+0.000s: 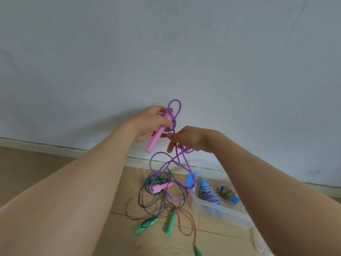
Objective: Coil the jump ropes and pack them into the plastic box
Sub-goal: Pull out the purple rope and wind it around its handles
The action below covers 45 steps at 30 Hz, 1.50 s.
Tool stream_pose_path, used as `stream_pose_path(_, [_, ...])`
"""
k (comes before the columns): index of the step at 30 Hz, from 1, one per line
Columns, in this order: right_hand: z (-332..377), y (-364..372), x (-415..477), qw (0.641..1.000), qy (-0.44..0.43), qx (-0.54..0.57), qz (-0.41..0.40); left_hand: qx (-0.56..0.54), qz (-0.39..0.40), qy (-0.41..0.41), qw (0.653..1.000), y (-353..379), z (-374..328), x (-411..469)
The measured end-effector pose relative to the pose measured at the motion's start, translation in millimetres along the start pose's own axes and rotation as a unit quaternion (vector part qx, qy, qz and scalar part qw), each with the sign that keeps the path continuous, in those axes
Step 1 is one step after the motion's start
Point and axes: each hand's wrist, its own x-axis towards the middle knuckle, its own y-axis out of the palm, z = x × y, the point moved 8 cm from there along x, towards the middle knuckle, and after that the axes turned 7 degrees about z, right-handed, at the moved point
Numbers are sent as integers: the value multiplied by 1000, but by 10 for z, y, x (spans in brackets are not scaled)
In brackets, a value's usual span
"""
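Grey wall, wood floor. Above the box, my left hand grips a pink handle; my right hand pinches the purple rope.

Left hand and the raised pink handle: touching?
Touching. Head view: the left hand grips the raised pink handle, fingers curled round it.

We are seeing a bright picture with soft, even light. The wall is looking pale grey-blue. Only faint shadows are lying on the floor. The edges are stretching wide, and everything is looking a little soft and blurry.
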Motion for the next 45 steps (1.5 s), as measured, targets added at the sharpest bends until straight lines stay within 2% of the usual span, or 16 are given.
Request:
stream_pose_path(4, [-29,-194,-20,995,1,-4,-98,-31,24,17,999,-4,4,-9])
stream_pose_path(8, [-60,-350,19,985,0,5,-170,-32,-37,6,999,-81,40,-25])
stream_pose_path(11, [-74,-377,59,982,-24,26,-188,-86,-72,-18,993,-168,112,-41])
stream_pose_path(13, [-90,-428,40,976,-32,0,-216,-129,-65,-30,989,-241,165,-72])
stream_pose_path(15, [-153,-475,47,971,-8,-78,-227,-150,-34,4,988,-305,142,-108])
stream_pose_path(17, [-299,-448,89,972,44,-120,-199,-144,-47,36,988,-368,100,-155])
stream_pose_path(20, [-390,-330,140,968,88,-191,-139,-133,-126,13,983,-411,133,-114])
stream_pose_path(22, [-379,-257,134,959,106,-240,-102,-174,-164,-2,971,-398,163,-57])
stream_pose_path(25, [-345,-82,120,947,112,-300,-25,-177,-171,-8,969,-296,128,-20])
stream_pose_path(28, [-343,104,74,942,110,-314,50,-108,-134,-44,984,-198,192,4])
stream_pose_path(31, [-328,147,41,964,73,-245,79,1,-140,-61,988,-278,225,-37])
stream_pose_path(34, [-173,43,19,998,-6,-57,16,79,-176,-62,979,-370,216,-98])
stream_pose_path(36, [-32,-60,3,995,-64,68,-35,93,-175,-64,978,-359,216,-107])
stream_pose_path(39, [154,-209,-74,980,-129,124,-87,98,-166,-62,979,-329,209,-87])
stream_pose_path(41, [187,-192,-96,975,-136,163,-70,116,-193,-56,973,-374,191,-73])
stream_pose_path(45, [201,8,-93,947,-98,302,36,151,-231,-47,960,-414,167,-53])
